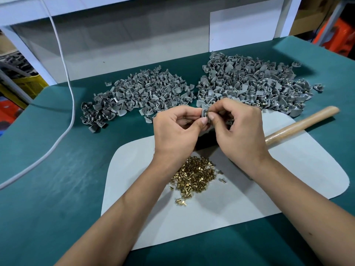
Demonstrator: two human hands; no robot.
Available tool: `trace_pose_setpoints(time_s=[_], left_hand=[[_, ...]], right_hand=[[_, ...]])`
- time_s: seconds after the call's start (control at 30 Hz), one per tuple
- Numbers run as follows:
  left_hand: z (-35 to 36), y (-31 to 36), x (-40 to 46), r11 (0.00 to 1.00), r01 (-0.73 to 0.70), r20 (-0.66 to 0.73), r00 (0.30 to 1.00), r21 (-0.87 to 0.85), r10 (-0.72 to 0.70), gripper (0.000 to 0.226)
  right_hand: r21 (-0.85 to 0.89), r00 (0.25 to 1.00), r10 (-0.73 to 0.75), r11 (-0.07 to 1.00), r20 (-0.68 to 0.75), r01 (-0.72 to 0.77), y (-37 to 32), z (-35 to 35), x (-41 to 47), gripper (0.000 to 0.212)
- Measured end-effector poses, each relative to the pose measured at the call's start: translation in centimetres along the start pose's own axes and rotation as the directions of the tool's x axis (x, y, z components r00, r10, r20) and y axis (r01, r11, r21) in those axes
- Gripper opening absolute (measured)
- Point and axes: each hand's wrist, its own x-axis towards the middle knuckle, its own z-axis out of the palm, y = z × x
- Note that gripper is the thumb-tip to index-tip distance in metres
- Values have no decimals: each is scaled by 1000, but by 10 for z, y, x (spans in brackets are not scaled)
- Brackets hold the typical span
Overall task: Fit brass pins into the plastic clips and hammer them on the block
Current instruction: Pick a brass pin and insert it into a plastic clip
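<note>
You had bright, even overhead light on the green mat [57,189], with soft short shadows under your forearms and beside the hammer handle [299,123]. The brass pins [194,177] near the mat's centre glinted sharply. Beyond the mat's far corners, wide-angle bending curved the edges and softened detail.

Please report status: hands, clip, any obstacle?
Both hands, left and right, pinch one grey clip. Pin hidden. Hammer handle lies aside. Nothing blocking.

Green table [48,189] with clip heaps [138,91], white mat [288,179], cable [63,120].
</note>
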Motion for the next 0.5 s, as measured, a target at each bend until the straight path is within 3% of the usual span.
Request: trace_pose_setpoints(time_s=[0.17,0.33,0.43,0.5], left_hand=[[-1,2,2,980,-113,126,988,165,93,28],[-8,-3,5,927,-202,96,979,317,181,24],[-12,-4,9,900,-224,100,974,374,201,36],[-16,-5,12,898,-206,90,978,388,186,37]], right_hand=[[12,999,41,999,18,-42,4,-5,6,7],[17,959,42,999,279,-49,3,-22,19,10],[-22,871,89,996,484,-89,9,-50,37,8],[-89,740,117,993,662,-78,17,-70,46,8]])
